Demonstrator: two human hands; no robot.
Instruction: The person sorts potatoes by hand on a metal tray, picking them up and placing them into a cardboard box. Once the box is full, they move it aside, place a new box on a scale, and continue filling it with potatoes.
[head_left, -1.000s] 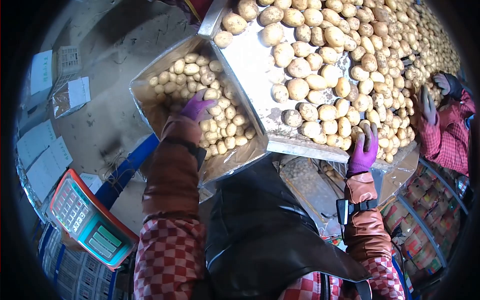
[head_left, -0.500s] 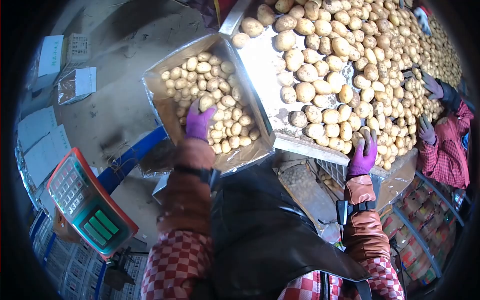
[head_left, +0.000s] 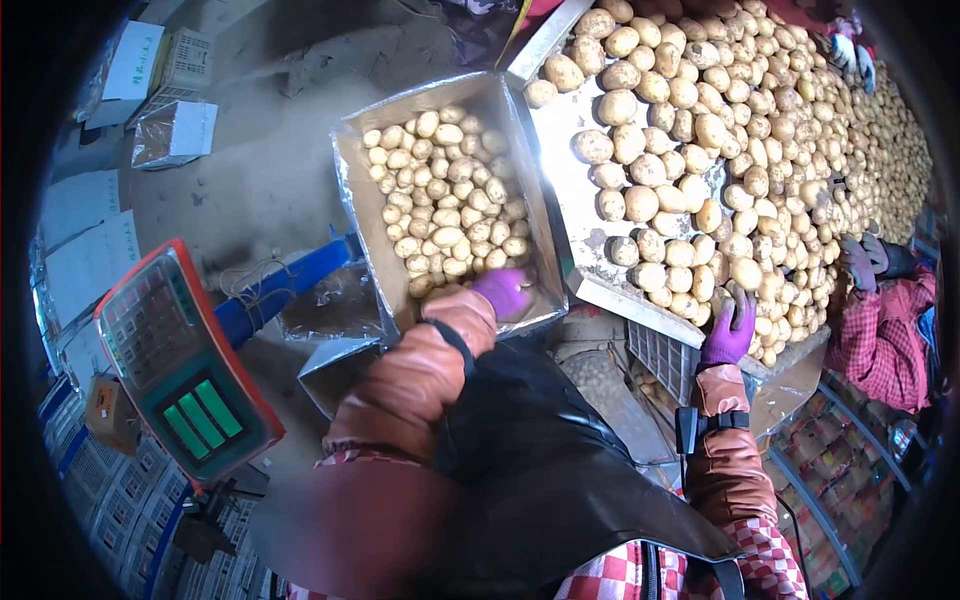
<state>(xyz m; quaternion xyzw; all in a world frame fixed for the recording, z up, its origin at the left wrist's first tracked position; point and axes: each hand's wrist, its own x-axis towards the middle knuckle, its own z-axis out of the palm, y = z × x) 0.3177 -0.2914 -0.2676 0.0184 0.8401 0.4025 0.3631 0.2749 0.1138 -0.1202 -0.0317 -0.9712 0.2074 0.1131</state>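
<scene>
My left hand point(head_left: 503, 293), in a purple glove, is inside the foil-edged cardboard box point(head_left: 358, 215), at its near right corner. Its fingers look curled, and whatever they hold is hidden. Many small potatoes point(head_left: 440, 195) cover the box bottom beside it. My right hand point(head_left: 730, 335), also purple-gloved, rests at the near edge of the sorting table point(head_left: 572, 150). Its fingers are apart and touch the loose potatoes point(head_left: 745, 272) there, with no potato clearly gripped.
An orange-rimmed scale display point(head_left: 190, 370) on a blue post point(head_left: 290, 285) stands left of the box. Another person's gloved hands point(head_left: 862, 262) are among potatoes at the right. White cartons point(head_left: 95, 235) and plastic crates point(head_left: 130, 520) lie farther left.
My left hand has moved from the middle of the box to its near right corner. The whole view has shifted slightly. My right hand stays at the table edge.
</scene>
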